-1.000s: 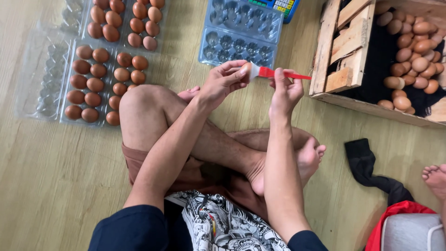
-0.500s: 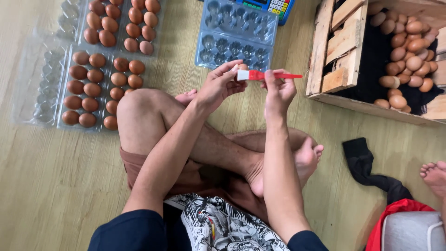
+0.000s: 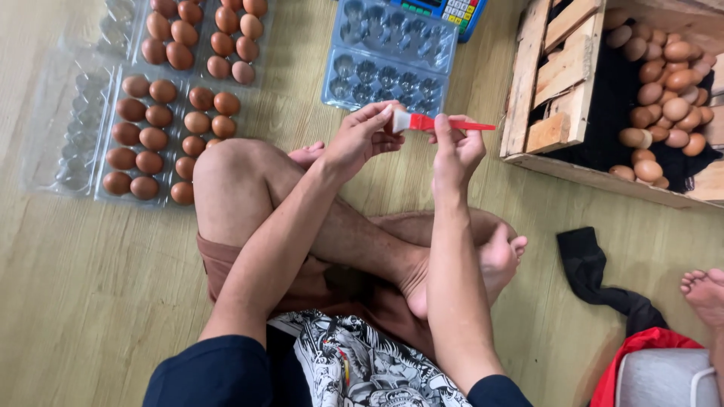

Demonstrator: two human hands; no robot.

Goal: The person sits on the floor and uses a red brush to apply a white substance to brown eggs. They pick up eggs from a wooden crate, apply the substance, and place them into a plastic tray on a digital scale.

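I sit cross-legged on the wooden floor with both hands raised over my knees. My right hand (image 3: 455, 149) grips the red handle of a small brush (image 3: 441, 123) with white bristles, held about level. My left hand (image 3: 362, 138) is curled, its thumb and fingertips pinched on the bristle end. Whatever else sits in that palm is hidden. An empty blue egg tray (image 3: 392, 56) lies open just beyond the hands.
Clear plastic trays of brown eggs (image 3: 162, 124) lie at the left, with several more trays behind. A wooden crate (image 3: 562, 83) holding loose brown eggs stands at the right. A black cloth (image 3: 596, 275) and another person's bare foot (image 3: 705, 290) are at lower right.
The brush has levelled out and both hands stay together on it. They have drifted slightly lower in view as my head moved.
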